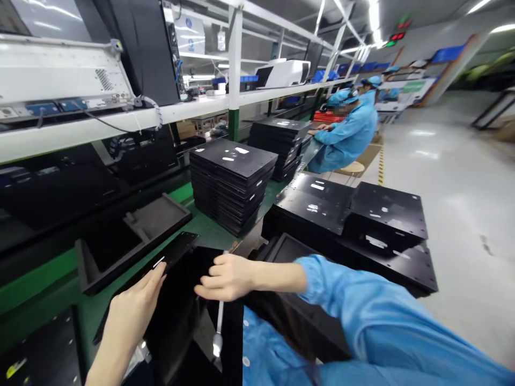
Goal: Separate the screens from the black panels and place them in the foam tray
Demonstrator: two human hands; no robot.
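My left hand [134, 303] lies with its fingers stretched out flat along the edge of a black metal panel [177, 313] on the green bench. My right hand [225, 277], in a blue sleeve, rests on the same panel with its fingers curled in. A thin silvery tool [219, 329] runs from under that hand toward me. Whether the right hand grips this tool is hidden by the fingers. A narrow black bracket [177, 249] with a small white label lies just beyond my left fingertips.
An open black tray frame [132, 236] sits left of the panel. Stacks of black panels stand ahead [231, 185], farther back [279, 142] and to the right [362, 225]. A person in blue coat and cap [346, 134] sits at the bench beyond. A white shelf [120, 120] runs overhead.
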